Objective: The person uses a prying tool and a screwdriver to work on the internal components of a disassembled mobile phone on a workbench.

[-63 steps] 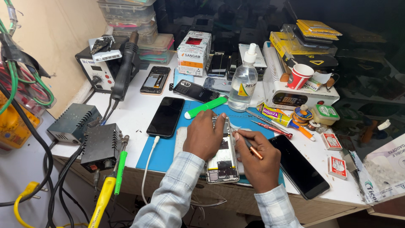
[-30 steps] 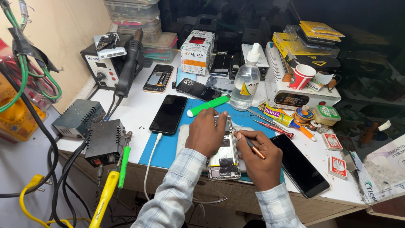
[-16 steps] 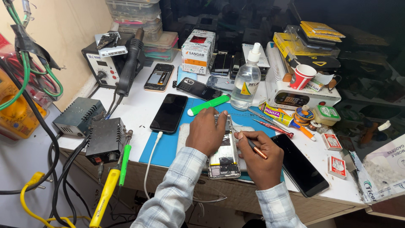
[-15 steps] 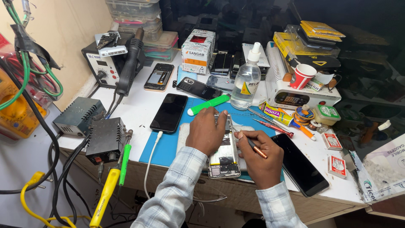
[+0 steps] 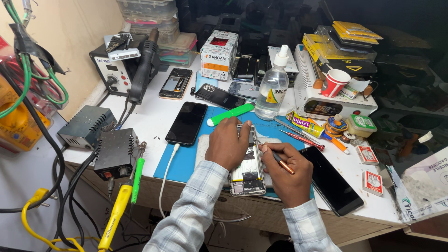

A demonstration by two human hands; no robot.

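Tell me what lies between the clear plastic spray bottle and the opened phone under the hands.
In the head view, only bare blue work mat separates the clear plastic spray bottle from the opened phone; a green plastic pry tool lies just left of that stretch.

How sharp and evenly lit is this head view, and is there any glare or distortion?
Head view: the left hand, right hand and opened phone are sharp and evenly lit; the shelves behind the bench fall into deep shadow; mild glare on the clear bottle; slight wide-angle bending towards the edges.
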